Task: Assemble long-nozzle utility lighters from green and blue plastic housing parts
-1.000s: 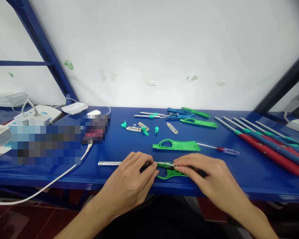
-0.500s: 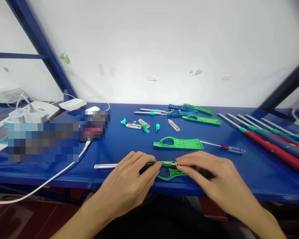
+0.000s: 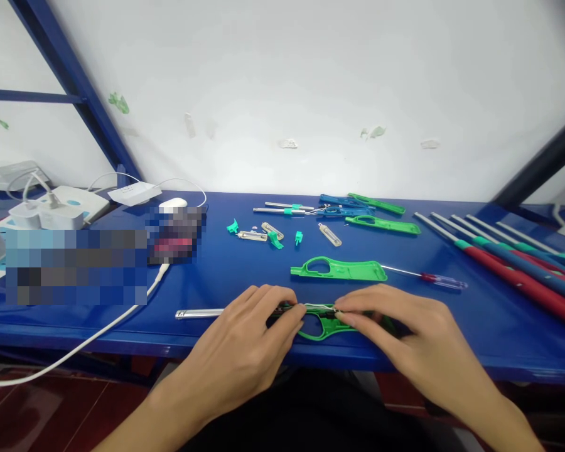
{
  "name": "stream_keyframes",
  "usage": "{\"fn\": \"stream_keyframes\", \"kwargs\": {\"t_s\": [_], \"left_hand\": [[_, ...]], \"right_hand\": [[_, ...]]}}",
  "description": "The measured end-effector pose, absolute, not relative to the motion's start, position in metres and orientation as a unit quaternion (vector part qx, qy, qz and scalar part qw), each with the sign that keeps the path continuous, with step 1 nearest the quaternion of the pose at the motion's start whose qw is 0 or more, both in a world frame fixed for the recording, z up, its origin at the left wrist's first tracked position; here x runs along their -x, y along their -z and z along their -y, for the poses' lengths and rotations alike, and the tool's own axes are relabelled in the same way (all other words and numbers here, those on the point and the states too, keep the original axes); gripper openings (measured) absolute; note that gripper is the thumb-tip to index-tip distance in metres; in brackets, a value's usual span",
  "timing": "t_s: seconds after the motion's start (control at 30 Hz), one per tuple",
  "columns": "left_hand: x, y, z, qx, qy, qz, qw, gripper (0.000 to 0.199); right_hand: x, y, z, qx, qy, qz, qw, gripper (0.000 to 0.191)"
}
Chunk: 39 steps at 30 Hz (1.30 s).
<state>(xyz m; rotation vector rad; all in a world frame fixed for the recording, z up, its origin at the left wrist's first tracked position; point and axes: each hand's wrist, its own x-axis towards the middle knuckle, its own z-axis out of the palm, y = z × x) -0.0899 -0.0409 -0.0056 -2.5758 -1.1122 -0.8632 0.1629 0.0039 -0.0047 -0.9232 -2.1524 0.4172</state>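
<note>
Blue tabletop (image 3: 245,276), pale wall (image 3: 263,75) behind it; catalogued as I view both through the head camera.

Item one: open green half-shell (image 3: 328,328), lying at the near edge between my two hands, loop handle toward me. Its long axis runs left to right, across my view, roughly in line with the metal tube (image 3: 198,313), which sticks out beyond the left hand.

Item two: white wires (image 3: 321,306), strung along the shell's far side, in the short gap between the two sets of fingertips.

Item three: left hand (image 3: 249,329), laid over the tube, thumb and forefinger drawn together about a dark stem (image 3: 279,310) at the shell's left end.

Item four: right hand (image 3: 405,320), covering the shell's right portion — the nearer hand to its broad end — thumb and forefinger pinched at the wires' right end; exactly what else they grip, I cannot tell.

Item five: second green half-shell (image 3: 358,270), just beyond the first and nearly parallel, with a screwdriver (image 3: 445,281) to its right, shaft tip by the broad end.

Item six, farther out: clear narrow part (image 3: 330,235) and small green clip (image 3: 299,238) — apart from each other.
</note>
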Motion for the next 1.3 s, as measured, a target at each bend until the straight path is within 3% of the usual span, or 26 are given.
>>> {"fn": "stream_keyframes", "kwargs": {"t_s": [0.3, 0.6, 0.83, 1.3], "left_hand": [[0.0908, 0.0090, 0.0403, 0.872, 0.332, 0.347, 0.097, 0.018], [0.0894, 0.0086, 0.0410, 0.865, 0.340, 0.349, 0.116, 0.019], [0.0903, 0.0111, 0.0404, 0.864, 0.338, 0.355, 0.110, 0.020], [0.0885, 0.0070, 0.0420, 0.862, 0.347, 0.352, 0.110, 0.018]], "right_hand": [[-0.1642, 0.0046, -0.0033, 0.356, -0.194, 0.837, 0.368, 0.011], [-0.1621, 0.0008, -0.0004, 0.459, -0.235, 0.781, 0.352, 0.018], [-0.1603, -0.0006, -0.0001, 0.412, -0.210, 0.821, 0.335, 0.011], [-0.1607, 0.0016, -0.0039, 0.386, -0.188, 0.813, 0.393, 0.007]]}}
